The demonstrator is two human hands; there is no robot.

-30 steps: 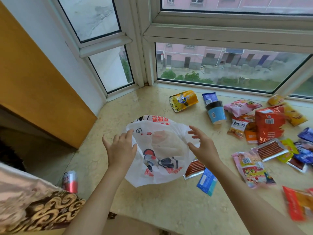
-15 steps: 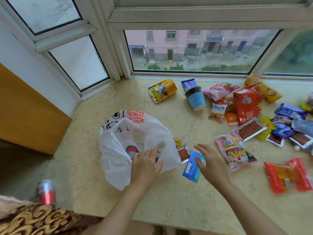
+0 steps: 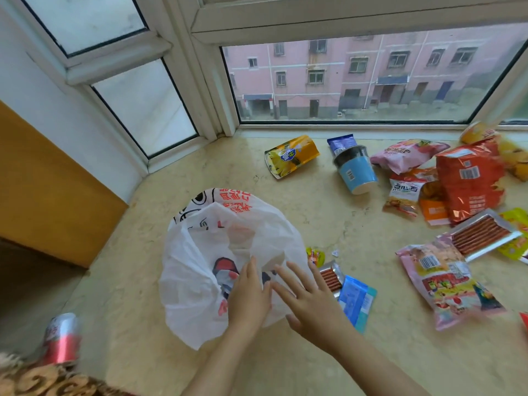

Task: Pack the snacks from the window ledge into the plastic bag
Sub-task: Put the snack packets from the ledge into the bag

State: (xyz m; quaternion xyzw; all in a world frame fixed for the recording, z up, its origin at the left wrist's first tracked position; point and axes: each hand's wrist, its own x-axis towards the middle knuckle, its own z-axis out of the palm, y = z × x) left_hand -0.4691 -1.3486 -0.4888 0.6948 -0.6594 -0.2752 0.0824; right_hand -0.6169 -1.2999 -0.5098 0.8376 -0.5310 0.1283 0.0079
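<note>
Since a second ago both hands, left hand and right hand, have dropped onto the plastic bag, fingers flat, gripping nothing; snacks right of bag, unpacked.

We can make out only red Chinese characters, too distorted to read, on the plastic bag, and barcodes on the red packet.

Bare ledge between bag and snacks
</note>
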